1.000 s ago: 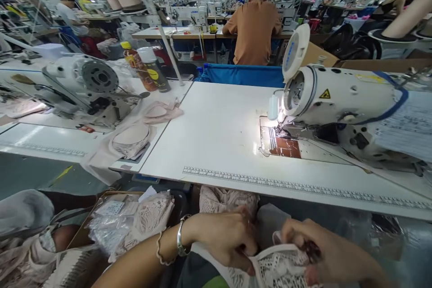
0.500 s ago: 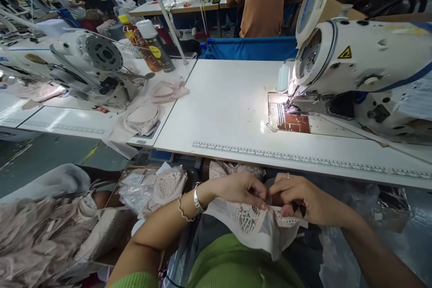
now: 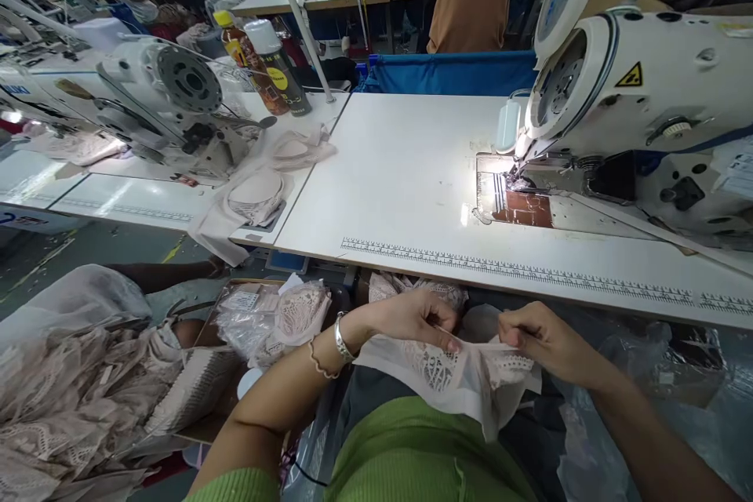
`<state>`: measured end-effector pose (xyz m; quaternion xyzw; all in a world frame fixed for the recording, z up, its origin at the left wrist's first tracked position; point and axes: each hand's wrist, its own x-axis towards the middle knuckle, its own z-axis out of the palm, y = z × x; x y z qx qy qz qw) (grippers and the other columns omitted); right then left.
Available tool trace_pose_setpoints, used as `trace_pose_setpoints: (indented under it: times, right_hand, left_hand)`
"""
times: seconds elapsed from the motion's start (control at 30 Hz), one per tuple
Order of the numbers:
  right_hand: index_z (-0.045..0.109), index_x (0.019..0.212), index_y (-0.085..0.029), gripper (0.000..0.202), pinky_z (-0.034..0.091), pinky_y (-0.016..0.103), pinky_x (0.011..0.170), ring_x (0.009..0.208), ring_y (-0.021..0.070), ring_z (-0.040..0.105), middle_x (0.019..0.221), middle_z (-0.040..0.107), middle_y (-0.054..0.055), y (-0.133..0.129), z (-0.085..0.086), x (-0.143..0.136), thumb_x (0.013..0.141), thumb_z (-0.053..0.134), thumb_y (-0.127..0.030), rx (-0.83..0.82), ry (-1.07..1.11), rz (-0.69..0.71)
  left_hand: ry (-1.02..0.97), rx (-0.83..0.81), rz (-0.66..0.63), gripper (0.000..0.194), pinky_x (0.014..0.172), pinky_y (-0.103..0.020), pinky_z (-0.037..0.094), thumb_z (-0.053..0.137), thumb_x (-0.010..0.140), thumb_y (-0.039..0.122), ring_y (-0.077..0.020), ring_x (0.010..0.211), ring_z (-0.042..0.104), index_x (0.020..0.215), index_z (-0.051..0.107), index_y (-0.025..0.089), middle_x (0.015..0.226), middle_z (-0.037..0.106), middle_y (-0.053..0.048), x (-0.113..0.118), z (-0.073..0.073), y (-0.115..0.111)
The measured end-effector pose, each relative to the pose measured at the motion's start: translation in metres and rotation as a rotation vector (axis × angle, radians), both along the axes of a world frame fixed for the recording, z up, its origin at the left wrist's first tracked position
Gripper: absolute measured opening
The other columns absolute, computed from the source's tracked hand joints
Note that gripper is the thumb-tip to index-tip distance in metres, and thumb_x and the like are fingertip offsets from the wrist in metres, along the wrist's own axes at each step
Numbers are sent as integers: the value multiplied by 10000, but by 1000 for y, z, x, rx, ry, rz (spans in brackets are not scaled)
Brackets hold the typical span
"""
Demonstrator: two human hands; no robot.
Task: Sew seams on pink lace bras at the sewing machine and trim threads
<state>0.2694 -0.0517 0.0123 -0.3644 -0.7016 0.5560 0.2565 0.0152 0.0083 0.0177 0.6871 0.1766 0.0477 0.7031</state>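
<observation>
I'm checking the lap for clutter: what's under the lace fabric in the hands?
Around the lace fabric, the green top and dark cloth show; whatever lies directly beneath it is covered.

Grey floor, yellow line, white worktable, wood-edged table behind

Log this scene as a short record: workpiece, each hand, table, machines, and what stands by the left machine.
Workpiece: pale lace piece, held up over the lap
Left hand: pinching its upper edge; silver bangle on wrist
Right hand: pinching the same edge farther right
Table: white, printed ruler along near edge
Right sewing machine: white, needle area brightly lit
Left sewing machine: white, pale fabric beside it
Standing nearby: yellow-capped bottle, white-capped can
</observation>
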Motion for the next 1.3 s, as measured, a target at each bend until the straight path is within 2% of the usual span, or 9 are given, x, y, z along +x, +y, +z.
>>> trace_pose_setpoints:
  times: [0.17,0.27,0.33,0.4,0.53,0.67,0.87,1.03,1.3]
  right_hand:
    - [644,741,-210,518,478,357,783,788,212,605,741,643,55,0,0,5,1006,456,-613,152,-29,-13]
    - [493,623,-218,570,452,338,679,585,159,480,603,497,-1,-1,-5,5,1001,433,-640,109,-84,-84]
    - [333,599,-227,613,327,289,528,502,113,275,570,297,-46,-4,-8,4,983,397,-701,1,-89,-157]
    - [270,631,-234,624,232,280,501,521,103,197,605,209,-59,-5,-8,2,958,376,-755,-93,-91,-205]
    - [396,659,-220,650,214,284,507,521,104,237,604,280,-55,-4,-1,2,942,323,-800,-268,-114,-20]
    - [427,669,-215,630,224,282,525,544,108,243,617,279,-60,0,4,8,896,458,-801,-383,-98,138]
    - [575,777,-210,538,445,341,750,765,188,497,864,550,51,-5,2,8,973,439,-692,-291,-29,73]
    - [337,583,-223,635,242,281,476,480,100,203,551,247,-64,-12,-12,5,923,497,-736,-320,72,-175]
    - [396,539,-215,637,277,299,496,478,116,331,540,415,-21,-16,-17,-5,926,531,-703,-291,364,-181]
  left_hand:
    - [-107,-49,93,471,639,-268,315,730,852,509,-114,647,381,647,473,171,684,425,36,-7,-9,1]
    - [-117,-175,147,505,619,-269,270,693,869,563,-108,621,339,649,463,171,657,404,43,-5,-14,-3]
    - [-138,-233,180,520,604,-272,216,689,880,553,-99,603,286,635,430,174,633,350,56,-4,-18,-6]
    - [-166,-274,211,524,598,-279,172,680,900,523,-93,592,236,625,401,176,622,295,65,-2,-20,-9]
    - [-187,-353,276,547,593,-287,143,691,888,526,-87,575,194,605,378,178,611,263,71,2,-22,-13]
    - [-181,-413,367,603,596,-281,152,744,795,605,-87,583,216,582,370,183,611,283,63,6,-24,-16]
    - [-163,-431,389,625,585,-276,163,750,753,647,-85,579,216,574,366,187,606,284,63,6,-26,-19]
    - [-178,-410,349,626,596,-280,180,754,756,650,-85,579,230,563,392,178,602,299,60,6,-20,-18]
    - [-187,-464,390,627,589,-275,160,767,766,631,-77,574,207,582,373,178,607,291,68,2,-22,-20]
